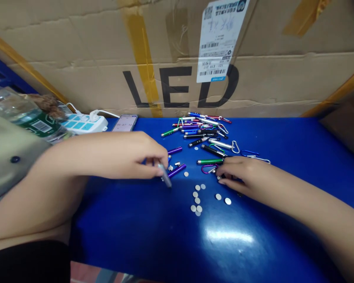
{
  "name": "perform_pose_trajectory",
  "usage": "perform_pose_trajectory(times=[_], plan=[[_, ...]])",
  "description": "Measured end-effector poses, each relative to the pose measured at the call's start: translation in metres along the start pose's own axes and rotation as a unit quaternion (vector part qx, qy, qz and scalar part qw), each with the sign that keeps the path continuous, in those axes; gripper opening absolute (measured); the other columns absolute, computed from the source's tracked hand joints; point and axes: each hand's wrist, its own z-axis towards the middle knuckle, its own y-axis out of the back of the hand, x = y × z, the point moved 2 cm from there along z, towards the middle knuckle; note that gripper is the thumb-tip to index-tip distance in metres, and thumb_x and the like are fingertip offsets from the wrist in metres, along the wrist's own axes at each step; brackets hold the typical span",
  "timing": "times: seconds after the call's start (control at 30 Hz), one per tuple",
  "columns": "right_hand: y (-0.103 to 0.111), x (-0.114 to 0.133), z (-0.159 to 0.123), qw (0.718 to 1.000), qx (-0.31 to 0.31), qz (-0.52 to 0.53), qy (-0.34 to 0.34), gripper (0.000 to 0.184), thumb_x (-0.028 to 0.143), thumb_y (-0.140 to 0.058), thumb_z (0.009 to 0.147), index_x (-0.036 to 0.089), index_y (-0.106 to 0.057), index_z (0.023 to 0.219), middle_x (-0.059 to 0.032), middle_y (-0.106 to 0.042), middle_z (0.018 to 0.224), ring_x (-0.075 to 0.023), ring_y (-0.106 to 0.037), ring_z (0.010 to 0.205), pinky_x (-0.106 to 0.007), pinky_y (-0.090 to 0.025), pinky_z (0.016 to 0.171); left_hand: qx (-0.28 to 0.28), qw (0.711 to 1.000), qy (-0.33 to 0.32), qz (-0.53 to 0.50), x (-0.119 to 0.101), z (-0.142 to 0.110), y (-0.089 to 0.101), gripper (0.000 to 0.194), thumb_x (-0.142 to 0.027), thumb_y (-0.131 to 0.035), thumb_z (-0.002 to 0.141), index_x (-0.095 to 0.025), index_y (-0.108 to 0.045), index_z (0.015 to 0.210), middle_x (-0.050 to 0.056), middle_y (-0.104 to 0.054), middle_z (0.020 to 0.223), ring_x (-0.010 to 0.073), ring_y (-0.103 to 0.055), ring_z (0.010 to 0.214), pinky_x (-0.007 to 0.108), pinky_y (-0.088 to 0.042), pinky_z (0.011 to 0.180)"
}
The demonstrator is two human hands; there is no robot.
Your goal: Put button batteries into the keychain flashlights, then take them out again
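My left hand (149,157) pinches a silver penlight tube (165,177), blurred and tilted downward, above the blue table. Purple penlight tubes (177,170) and small metal caps (177,164) lie beside it. My right hand (238,171) is low at the table, with thumb and fingers closed around a small part that is mostly hidden. Close to those fingertips are a green penlight (209,161) and a purple carabiner clip (209,169). Several button cells (197,200) are scattered between the hands, two more (218,196) nearer the right wrist.
Behind the hands lies a pile of coloured penlights with clips (200,127). A large cardboard box (100,70) walls off the back of the blue table (129,232). At the left are a phone (125,123), a power strip (88,124) and a plastic bottle (37,122).
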Motion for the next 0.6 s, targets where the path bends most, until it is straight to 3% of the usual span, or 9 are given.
perform_pose_trajectory(times=[0.03, 0.13, 0.37, 0.6], plan=[[0.001, 0.001, 0.000, 1.000, 0.004, -0.001, -0.003, 0.016, 0.017, -0.054, 0.088, 0.019, -0.069, 0.090, -0.0061, -0.068, 0.086, -0.0156, -0.064, 0.075, -0.028, -0.052, 0.069, 0.049, 0.998, -0.034, -0.021, -0.004, 0.005, -0.006, 0.015, -0.029, -0.054, 0.085, -0.027, -0.069, 0.086, -0.004, -0.069, 0.078, 0.0105, -0.059, 0.065, 0.020, -0.041, 0.058], [0.005, 0.004, 0.001, 1.000, 0.018, -0.001, -0.021, 0.017, 0.016, -0.054, 0.088, 0.019, -0.070, 0.090, -0.0063, -0.069, 0.088, -0.0168, -0.065, 0.078, -0.030, -0.053, 0.072, 0.104, 0.992, -0.066, -0.035, -0.011, 0.015, -0.017, 0.017, -0.017, -0.053, 0.081, -0.026, -0.067, 0.085, -0.004, -0.067, 0.075, 0.0107, -0.059, 0.063, 0.021, -0.039, 0.055], [0.009, 0.003, -0.002, 0.999, 0.020, 0.000, -0.027, 0.015, 0.017, -0.055, 0.087, 0.020, -0.070, 0.087, -0.0059, -0.068, 0.085, -0.0164, -0.065, 0.077, -0.029, -0.052, 0.071, 0.062, 0.996, -0.034, 0.058, -0.009, 0.021, -0.033, 0.004, -0.023, -0.059, 0.077, -0.023, -0.063, 0.075, -0.001, -0.063, 0.071, 0.0145, -0.056, 0.061, 0.025, -0.032, 0.052], [0.028, -0.004, -0.014, 0.998, -0.025, -0.010, -0.060, 0.017, 0.019, -0.052, 0.088, 0.019, -0.068, 0.088, -0.0064, -0.066, 0.085, -0.0171, -0.062, 0.074, -0.029, -0.050, 0.068, 0.066, 0.992, -0.025, 0.102, -0.014, 0.023, -0.041, 0.010, -0.028, -0.062, 0.079, -0.022, -0.060, 0.071, -0.001, -0.061, 0.066, 0.0144, -0.054, 0.056, 0.027, -0.027, 0.049]])
